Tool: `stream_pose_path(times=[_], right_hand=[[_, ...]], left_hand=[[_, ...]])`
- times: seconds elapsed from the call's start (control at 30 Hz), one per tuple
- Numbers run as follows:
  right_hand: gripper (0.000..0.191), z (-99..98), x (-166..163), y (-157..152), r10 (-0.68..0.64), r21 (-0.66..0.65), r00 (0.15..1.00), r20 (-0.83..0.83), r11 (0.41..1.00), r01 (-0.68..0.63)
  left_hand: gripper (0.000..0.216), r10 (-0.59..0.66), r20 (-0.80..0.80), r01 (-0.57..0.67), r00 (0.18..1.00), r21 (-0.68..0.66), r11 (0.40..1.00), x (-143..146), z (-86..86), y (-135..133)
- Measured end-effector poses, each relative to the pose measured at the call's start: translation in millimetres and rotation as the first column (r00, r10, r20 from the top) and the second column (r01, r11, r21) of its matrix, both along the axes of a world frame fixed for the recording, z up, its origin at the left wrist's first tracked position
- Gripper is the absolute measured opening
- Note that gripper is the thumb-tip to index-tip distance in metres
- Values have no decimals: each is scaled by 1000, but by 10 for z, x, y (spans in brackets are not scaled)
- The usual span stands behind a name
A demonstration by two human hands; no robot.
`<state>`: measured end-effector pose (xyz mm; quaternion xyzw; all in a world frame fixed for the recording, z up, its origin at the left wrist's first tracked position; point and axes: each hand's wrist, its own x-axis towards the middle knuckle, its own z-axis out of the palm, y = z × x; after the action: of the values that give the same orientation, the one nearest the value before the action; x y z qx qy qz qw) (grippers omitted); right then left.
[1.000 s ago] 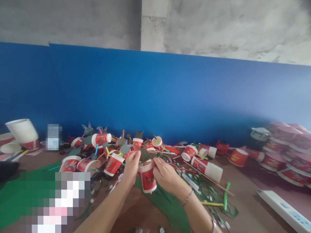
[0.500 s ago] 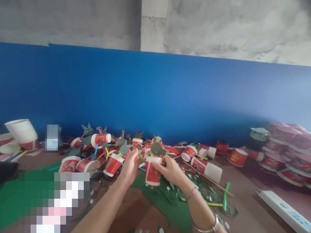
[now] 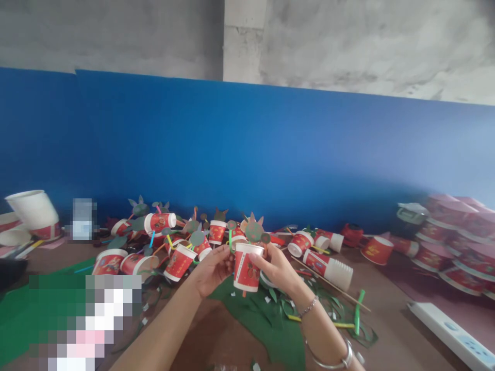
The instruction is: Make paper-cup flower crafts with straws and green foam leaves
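My right hand (image 3: 281, 269) grips a red and white paper cup (image 3: 246, 274), its thumb across the front near the rim. The cup is upright above the table, with a dark paper cut-out (image 3: 253, 232) with pointed tips standing over its rim. On the cup's left, my left hand (image 3: 214, 270) is closed, its fingertips pinching the lower end of a green straw (image 3: 230, 239) that carries a small dark disc. A second small disc (image 3: 265, 238) shows above my right fingers. An orange tip pokes out below the cup.
Several decorated paper cups (image 3: 180, 263) lie piled behind and left. Nested cups (image 3: 339, 273), a thin stick and green paper scraps (image 3: 278, 330) lie to the right. A power strip (image 3: 450, 330) and stacked cups (image 3: 433, 256) are at far right. A blue panel (image 3: 247, 154) stands behind.
The cup has moved slightly right and up and turned a little. My left hand has gone from open fingers beside the cup to a pinch on the green straw, which now stands upright.
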<state>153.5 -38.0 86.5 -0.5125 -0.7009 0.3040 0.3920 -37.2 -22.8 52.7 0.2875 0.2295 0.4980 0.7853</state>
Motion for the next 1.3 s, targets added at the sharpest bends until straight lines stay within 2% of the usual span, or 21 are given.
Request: stream_pose_path(times=[0.2,0.47,0.9,1.13,1.3], right_hand=[[37,5,10,-21,37,-3,999,26,999,-37],[32,105,8,-96,133,14,991,24,991,-134],[31,175,-13,-166,209,8,978,14,978,-209],[30,241,-53,-213,217,37,971,98,974,-222],[30,228,-86,-220,198,87,965,171,973,-215]], left_hand=[[19,-89,46,90,995,-25,996,-57,-3,5],[18,-220,-39,217,975,-58,974,-122,-9,37],[20,-190,-104,194,976,23,981,-115,19,6],[26,-185,-102,190,977,40,981,-97,47,-22],[35,-135,-131,139,982,18,990,-92,40,-25]])
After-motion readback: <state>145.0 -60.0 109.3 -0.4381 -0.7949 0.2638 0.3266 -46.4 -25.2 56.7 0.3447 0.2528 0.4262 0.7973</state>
